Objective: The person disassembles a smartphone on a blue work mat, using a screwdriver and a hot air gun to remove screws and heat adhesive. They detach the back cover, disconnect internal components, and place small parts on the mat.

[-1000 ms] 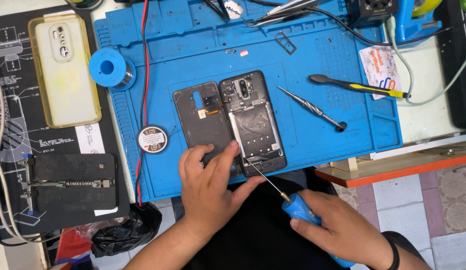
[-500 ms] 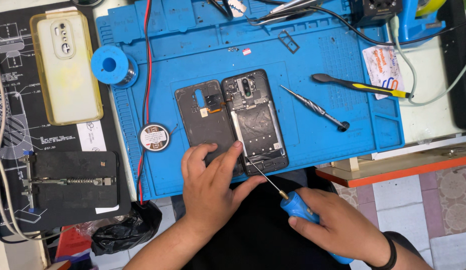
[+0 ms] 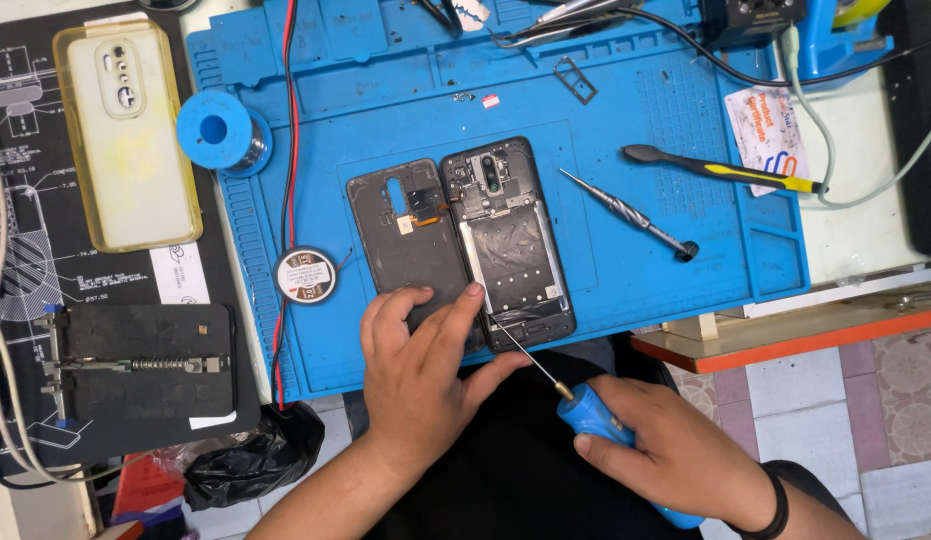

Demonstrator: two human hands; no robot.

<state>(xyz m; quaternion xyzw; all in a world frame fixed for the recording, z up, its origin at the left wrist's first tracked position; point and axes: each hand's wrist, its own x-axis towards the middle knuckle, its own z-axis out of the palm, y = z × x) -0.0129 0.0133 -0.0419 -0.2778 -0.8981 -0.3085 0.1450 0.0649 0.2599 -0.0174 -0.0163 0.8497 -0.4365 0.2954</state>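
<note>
The right hand (image 3: 675, 455), low in the frame right of centre, has its grip closed around a blue-handled screwdriver (image 3: 597, 418), whose thin shaft runs up-left to the lower edge of the opened phone (image 3: 507, 240). The left hand (image 3: 420, 375) at lower centre lies open, fingers pressing the detached back cover (image 3: 410, 235) just left of the phone. Both parts lie mid-frame on the blue mat (image 3: 385, 80) covering the worktop, with a solder spool (image 3: 223, 132) at upper left.

Bright, even light falls from overhead; shadows stay short and soft. The blue mat (image 3: 385, 90) shows mild sheen, no harsh glare. Focus is sharp throughout, without motion blur.
</note>
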